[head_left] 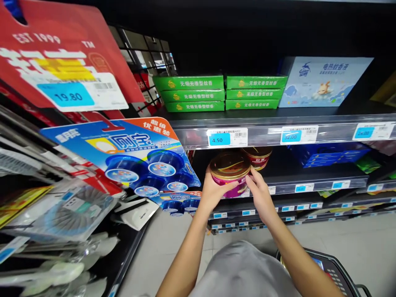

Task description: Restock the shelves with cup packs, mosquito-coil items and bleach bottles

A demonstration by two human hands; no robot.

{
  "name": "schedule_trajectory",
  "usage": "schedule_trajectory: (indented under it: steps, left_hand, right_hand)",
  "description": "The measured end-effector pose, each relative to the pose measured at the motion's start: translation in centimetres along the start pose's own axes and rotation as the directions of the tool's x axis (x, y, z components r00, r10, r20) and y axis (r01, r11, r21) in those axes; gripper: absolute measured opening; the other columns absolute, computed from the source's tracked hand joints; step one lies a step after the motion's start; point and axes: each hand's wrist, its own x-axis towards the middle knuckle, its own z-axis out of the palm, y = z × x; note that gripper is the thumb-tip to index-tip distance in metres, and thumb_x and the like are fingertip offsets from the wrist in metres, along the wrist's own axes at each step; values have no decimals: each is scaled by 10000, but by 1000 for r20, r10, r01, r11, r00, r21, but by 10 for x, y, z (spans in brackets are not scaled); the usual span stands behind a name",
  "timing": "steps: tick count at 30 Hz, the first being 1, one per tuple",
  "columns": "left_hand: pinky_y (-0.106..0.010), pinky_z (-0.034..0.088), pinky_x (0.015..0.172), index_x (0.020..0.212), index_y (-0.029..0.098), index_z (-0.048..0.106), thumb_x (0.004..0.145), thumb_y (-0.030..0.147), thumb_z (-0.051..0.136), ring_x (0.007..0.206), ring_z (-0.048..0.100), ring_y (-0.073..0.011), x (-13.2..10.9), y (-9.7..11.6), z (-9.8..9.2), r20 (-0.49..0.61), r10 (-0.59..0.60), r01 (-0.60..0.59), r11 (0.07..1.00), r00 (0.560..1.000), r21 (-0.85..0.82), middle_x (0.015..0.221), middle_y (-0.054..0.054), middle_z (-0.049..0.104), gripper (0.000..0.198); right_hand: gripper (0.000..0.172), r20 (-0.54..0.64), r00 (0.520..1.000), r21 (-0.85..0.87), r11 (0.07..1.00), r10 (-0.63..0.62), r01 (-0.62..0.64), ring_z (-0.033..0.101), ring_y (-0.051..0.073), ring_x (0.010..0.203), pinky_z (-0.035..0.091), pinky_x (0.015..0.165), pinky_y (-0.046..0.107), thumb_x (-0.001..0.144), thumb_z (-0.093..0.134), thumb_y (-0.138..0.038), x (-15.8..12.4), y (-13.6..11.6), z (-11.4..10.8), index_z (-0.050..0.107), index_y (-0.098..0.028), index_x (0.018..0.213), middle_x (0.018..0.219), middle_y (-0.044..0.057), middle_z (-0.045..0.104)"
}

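Between my hands is a round purple tin (pixel 230 167) with a gold rim and a dark, shiny lid, held at the front of the lower shelf. My left hand (pixel 215 187) is closed around its left side, thumb across the front. On the right side, the fingers of my right hand (pixel 256 185) press against the tin's wall. Just behind it stands a red round tin (pixel 259 159) with a gold rim, partly covered by the held one and the shelf above.
Green mosquito-coil boxes (pixel 194 95) and a light blue box (pixel 324 82) stand on the upper shelf. Blue toilet-cleaner packs (pixel 133 152) hang close on the left, above kitchen tools (pixel 62 268). Blue boxes (pixel 331 154) lie right on the lower shelf. A black cart (pixel 337 268) is lower right.
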Motion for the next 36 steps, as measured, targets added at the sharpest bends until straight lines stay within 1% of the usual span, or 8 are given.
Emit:
schedule_trajectory:
  steps: [6, 12, 18, 23, 26, 28, 32, 36]
  left_hand:
    - [-515, 364, 1193, 1309, 236, 561, 508, 303, 979, 1335, 531, -321, 13, -17, -12, -142, -15, 23, 998, 990, 50, 1327, -97, 613, 906]
    - [-475, 361, 1199, 1389, 252, 355, 563, 322, 952, 1386, 485, -290, 16, -30, -10, -227, -41, 38, 999, 973, -19, 1457, -129, 498, 1022]
    - [-460, 355, 1201, 1354, 223, 447, 637, 359, 904, 1388, 484, -282, 18, -27, -12, -122, 15, -18, 1000, 992, -21, 1450, -131, 509, 861]
    - [-491, 317, 1221, 1430, 227, 474, 535, 354, 960, 1423, 435, -331, 18, -28, -9, -162, 21, -7, 996, 987, 91, 1430, -122, 526, 1026]
    - [-477, 250, 1251, 1511, 217, 371, 465, 354, 990, 1493, 319, -359, 19, -32, -1, -258, 50, 4, 979, 965, 203, 1511, -150, 424, 1223]
    - [-477, 212, 1262, 1546, 213, 294, 488, 359, 982, 1520, 260, -364, 23, -34, 2, -275, 90, -10, 961, 957, 277, 1569, -167, 345, 1270]
    - [-480, 240, 1249, 1549, 209, 254, 622, 343, 915, 1486, 330, -336, 33, -38, 4, -205, 145, -66, 935, 968, 348, 1560, -172, 361, 1146]
    - [-489, 299, 1220, 1496, 216, 360, 554, 299, 947, 1427, 389, -345, 46, -43, 3, -290, 183, -32, 889, 939, 457, 1490, -160, 393, 1112]
  right_hand:
    - [612, 29, 999, 27, 999, -36, 36, 426, 282, 1446, 260, 1256, 487, 927, 553, -674, 21, 11, 12, 627, -297, 1403, 1481, 32, 571]
    - [617, 24, 999, 6, 999, -32, 32, 375, 257, 1483, 207, 1272, 494, 951, 476, -704, 27, 26, 19, 598, -327, 1424, 1548, 0, 500]
    - [716, 37, 999, 10, 1000, -9, 9, 290, 243, 1530, 167, 1288, 464, 957, 450, -699, 21, 40, 28, 467, -272, 1532, 1627, 28, 381]
    - [793, 70, 997, 64, 998, -23, 18, 226, 242, 1555, 143, 1298, 463, 943, 471, -705, 17, 43, 36, 360, -257, 1589, 1668, 18, 288]
    - [803, 103, 995, 100, 995, -8, -2, 244, 252, 1550, 160, 1295, 468, 925, 510, -713, 16, 41, 36, 386, -261, 1577, 1661, 20, 305]
    - [789, 143, 990, 118, 993, 6, -23, 294, 267, 1531, 197, 1285, 476, 910, 537, -718, 11, 39, 33, 437, -266, 1549, 1641, 33, 353]
    - [713, 175, 984, 142, 988, 40, -65, 445, 287, 1447, 352, 1217, 505, 910, 567, -699, -10, 31, 21, 523, -278, 1484, 1554, 73, 492]
    - [570, 175, 984, 115, 992, 27, -48, 515, 269, 1391, 403, 1187, 487, 950, 583, -612, -34, 23, -2, 580, -288, 1420, 1477, 76, 578]
